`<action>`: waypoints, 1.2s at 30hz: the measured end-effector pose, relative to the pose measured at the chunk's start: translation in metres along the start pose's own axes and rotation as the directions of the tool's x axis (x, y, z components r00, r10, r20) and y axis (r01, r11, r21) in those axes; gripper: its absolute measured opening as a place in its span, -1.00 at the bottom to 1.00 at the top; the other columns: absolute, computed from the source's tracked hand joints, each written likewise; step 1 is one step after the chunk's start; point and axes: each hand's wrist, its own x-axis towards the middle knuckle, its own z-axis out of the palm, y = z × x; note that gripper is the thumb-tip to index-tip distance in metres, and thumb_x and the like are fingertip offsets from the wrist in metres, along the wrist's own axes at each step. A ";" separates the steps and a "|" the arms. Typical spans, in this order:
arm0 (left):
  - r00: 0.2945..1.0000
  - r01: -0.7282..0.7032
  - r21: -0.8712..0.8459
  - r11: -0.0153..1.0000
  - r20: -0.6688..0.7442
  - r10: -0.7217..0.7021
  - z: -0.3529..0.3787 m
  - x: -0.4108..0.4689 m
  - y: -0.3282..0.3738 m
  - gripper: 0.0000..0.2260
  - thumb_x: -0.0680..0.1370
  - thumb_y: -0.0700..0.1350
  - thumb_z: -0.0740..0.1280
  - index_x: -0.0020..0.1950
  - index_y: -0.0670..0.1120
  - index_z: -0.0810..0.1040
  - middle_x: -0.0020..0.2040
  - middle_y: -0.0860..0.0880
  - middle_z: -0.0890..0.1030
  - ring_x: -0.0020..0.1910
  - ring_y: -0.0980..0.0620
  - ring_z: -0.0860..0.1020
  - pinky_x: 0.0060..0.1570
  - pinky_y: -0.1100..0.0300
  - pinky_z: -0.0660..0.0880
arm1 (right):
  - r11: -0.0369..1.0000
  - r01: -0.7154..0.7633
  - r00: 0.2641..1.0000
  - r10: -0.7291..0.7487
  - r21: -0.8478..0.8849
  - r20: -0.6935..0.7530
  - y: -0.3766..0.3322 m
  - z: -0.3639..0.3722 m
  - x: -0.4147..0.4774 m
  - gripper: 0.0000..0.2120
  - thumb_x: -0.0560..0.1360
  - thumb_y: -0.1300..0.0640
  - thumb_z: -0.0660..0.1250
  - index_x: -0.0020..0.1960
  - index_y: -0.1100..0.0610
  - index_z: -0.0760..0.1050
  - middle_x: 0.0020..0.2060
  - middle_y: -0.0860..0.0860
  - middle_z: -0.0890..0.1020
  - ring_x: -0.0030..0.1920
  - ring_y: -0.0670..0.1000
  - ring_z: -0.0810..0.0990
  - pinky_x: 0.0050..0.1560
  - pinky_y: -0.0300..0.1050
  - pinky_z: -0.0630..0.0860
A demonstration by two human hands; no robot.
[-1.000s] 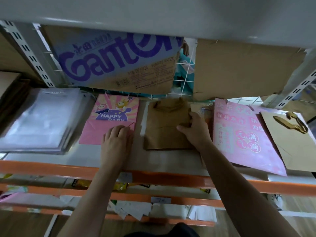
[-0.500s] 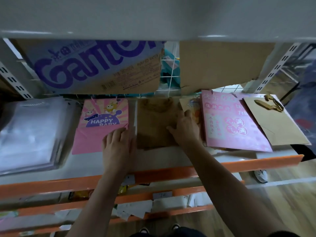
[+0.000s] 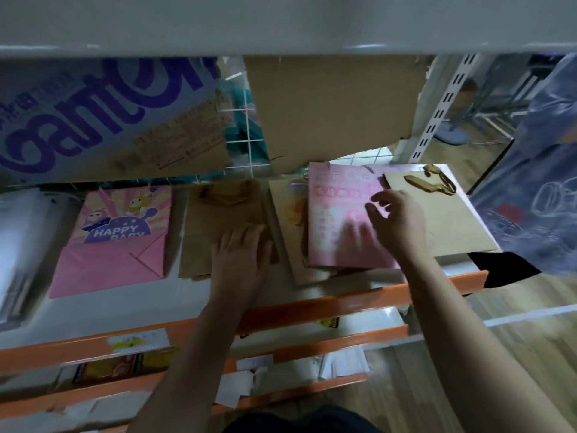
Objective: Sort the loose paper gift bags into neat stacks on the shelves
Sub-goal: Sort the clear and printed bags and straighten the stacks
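Two hands work over one shelf (image 3: 93,310) fronted by an orange rail. The left hand (image 3: 240,260) lies flat, fingers spread, on the near edge of the brown bag (image 3: 218,226), gripping nothing. The right hand (image 3: 396,223) hovers open, fingers loosely curled and blurred, above the pink lettered bag (image 3: 337,214); whether it touches the paper I cannot tell.

The bags lie flat in a row: the pink party bag (image 3: 118,245) at left, the brown bag beside it, then a tan bag (image 3: 287,220) partly under the pink lettered one, and a kraft bag (image 3: 449,223) with gold ribbon handles overlapping its right side, near the shelf's end.

These are probably light, thin and easily creased, and the glossy pink faces likely slide on one another. A flat palm to shift them, or a pinch at a side edge or the folded base, looks safer than pulling the handles.

Compared with half a second ago, the right hand has left the brown bag's right edge and gone right to the pink lettered bag, while the left hand has moved from the party bag's corner onto the brown bag. The bags themselves appear unmoved.
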 end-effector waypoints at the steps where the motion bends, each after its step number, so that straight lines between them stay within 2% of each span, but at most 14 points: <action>1: 1.000 0.000 -0.002 1.000 0.007 0.000 0.006 0.003 0.011 -0.54 0.54 0.11 0.04 0.24 -0.10 0.53 0.13 -0.16 0.59 0.10 -0.23 0.51 0.13 -0.09 0.37 | 0.999 -0.041 0.999 0.041 -0.032 0.005 0.017 -0.009 0.003 -0.82 0.45 0.10 0.42 0.01 0.16 0.62 -0.11 0.15 0.60 -0.13 0.17 0.59 -0.13 -0.08 0.43; 5: 1.000 -0.016 0.023 1.000 0.011 0.015 0.024 0.010 0.046 -0.54 0.53 0.11 0.04 0.23 -0.11 0.52 0.20 -0.14 0.56 0.13 -0.21 0.51 0.12 -0.07 0.36 | 0.953 -0.230 0.971 0.239 -0.196 0.024 0.069 -0.044 0.014 -0.59 0.39 -0.12 0.41 0.11 0.14 0.58 -0.01 0.19 0.60 0.06 0.24 0.55 0.07 0.03 0.48; 9: 1.000 0.007 0.011 1.000 -0.020 -0.007 0.038 0.014 0.067 -0.54 0.53 0.12 0.03 0.21 -0.09 0.54 0.19 -0.12 0.56 0.15 -0.20 0.51 0.08 -0.06 0.36 | 0.867 -0.308 0.927 0.367 -0.391 0.083 0.093 -0.062 0.020 -0.33 0.32 -0.38 0.36 0.17 0.13 0.47 0.17 0.20 0.53 0.22 0.30 0.43 0.13 0.09 0.40; 12: 0.999 0.021 0.001 1.000 -0.048 -0.021 0.044 0.014 0.075 -0.56 0.54 0.12 0.05 0.21 -0.09 0.54 0.18 -0.12 0.56 0.15 -0.19 0.50 0.08 -0.05 0.37 | 0.856 -0.334 0.906 0.408 -0.396 0.117 0.102 -0.063 0.021 -0.22 0.25 -0.47 0.34 0.16 0.12 0.38 0.19 0.20 0.50 0.24 0.30 0.38 0.17 0.15 0.35; 16: 0.997 0.047 0.001 0.999 -0.059 -0.046 0.047 0.010 0.080 -0.54 0.53 0.12 0.03 0.22 -0.09 0.53 0.19 -0.12 0.56 0.17 -0.19 0.49 0.11 -0.07 0.36 | 0.852 -0.360 0.893 0.432 -0.380 0.123 0.108 -0.061 0.020 -0.03 0.14 -0.52 0.37 0.28 0.13 0.31 0.22 0.22 0.47 0.27 0.30 0.33 0.20 0.17 0.31; 20: 0.996 0.072 0.006 0.997 -0.057 -0.072 0.050 0.007 0.081 -0.55 0.54 0.12 0.04 0.23 -0.07 0.52 0.21 -0.10 0.55 0.18 -0.16 0.48 0.12 -0.05 0.34 | 0.861 -0.397 0.897 0.438 -0.318 0.064 0.109 -0.065 0.021 0.05 0.10 -0.43 0.50 0.31 0.23 0.27 0.24 0.26 0.40 0.27 0.30 0.32 0.22 0.17 0.31; 24: 0.994 0.103 0.017 0.995 -0.043 -0.102 0.050 0.008 0.085 -0.56 0.56 0.12 0.06 0.25 -0.10 0.52 0.24 -0.10 0.52 0.20 -0.17 0.47 0.16 -0.08 0.34 | 0.907 -0.408 0.908 0.415 -0.105 0.060 0.116 -0.073 0.028 -0.01 0.13 -0.28 0.58 0.30 0.27 0.29 0.23 0.22 0.36 0.24 0.25 0.40 0.16 0.07 0.41; 27: 0.989 0.144 0.048 0.988 0.012 -0.144 0.053 0.012 0.090 -0.48 0.52 0.21 0.08 0.24 -0.11 0.54 0.26 -0.09 0.50 0.21 -0.16 0.45 0.19 -0.05 0.33 | 0.904 -0.427 0.903 0.425 0.025 0.064 0.122 -0.078 0.036 -0.19 0.19 -0.29 0.54 0.20 0.24 0.44 0.13 0.19 0.49 0.10 0.18 0.50 -0.08 -0.05 0.41; 29: 0.979 0.197 0.067 0.978 0.044 -0.201 0.054 0.016 0.093 -0.45 0.48 0.29 0.17 0.19 -0.12 0.56 0.23 -0.09 0.50 0.21 -0.15 0.42 0.21 -0.02 0.33 | 0.899 -0.424 0.906 0.420 0.109 0.059 0.126 -0.078 0.038 -0.29 0.24 -0.29 0.51 0.12 0.24 0.50 0.00 0.13 0.58 -0.04 0.10 0.52 -0.19 -0.10 0.38; 32: 0.957 0.277 0.084 0.957 0.064 -0.283 0.052 0.024 0.099 -0.44 0.38 0.34 0.33 0.07 -0.11 0.56 0.17 -0.08 0.48 0.18 -0.13 0.42 0.18 -0.01 0.37 | 0.889 -0.417 0.909 0.412 0.188 0.068 0.128 -0.077 0.037 -0.42 0.30 -0.27 0.48 0.01 0.21 0.54 -0.15 0.08 0.61 -0.13 0.08 0.55 -0.33 -0.10 0.33; 34: 0.938 0.331 0.011 0.943 0.100 -0.331 0.051 0.029 0.100 -0.52 0.33 0.33 0.39 -0.10 -0.08 0.53 0.13 -0.08 0.48 0.13 -0.13 0.45 0.14 -0.03 0.42 | 0.882 -0.415 0.910 0.406 0.225 0.086 0.129 -0.076 0.036 -0.45 0.31 -0.28 0.47 -0.03 0.19 0.55 -0.24 0.04 0.60 -0.21 0.04 0.54 -0.38 -0.13 0.31; 36: 0.914 0.384 -0.108 0.917 0.189 -0.360 0.049 0.032 0.100 -0.49 0.25 0.38 0.38 -0.21 -0.07 0.52 0.04 -0.08 0.56 0.00 -0.10 0.54 0.01 -0.04 0.52 | 0.879 -0.410 0.912 0.396 0.242 0.107 0.129 -0.076 0.035 -0.55 0.35 -0.22 0.47 -0.12 0.17 0.52 -0.37 -0.03 0.50 -0.33 -0.04 0.46 -0.41 -0.14 0.27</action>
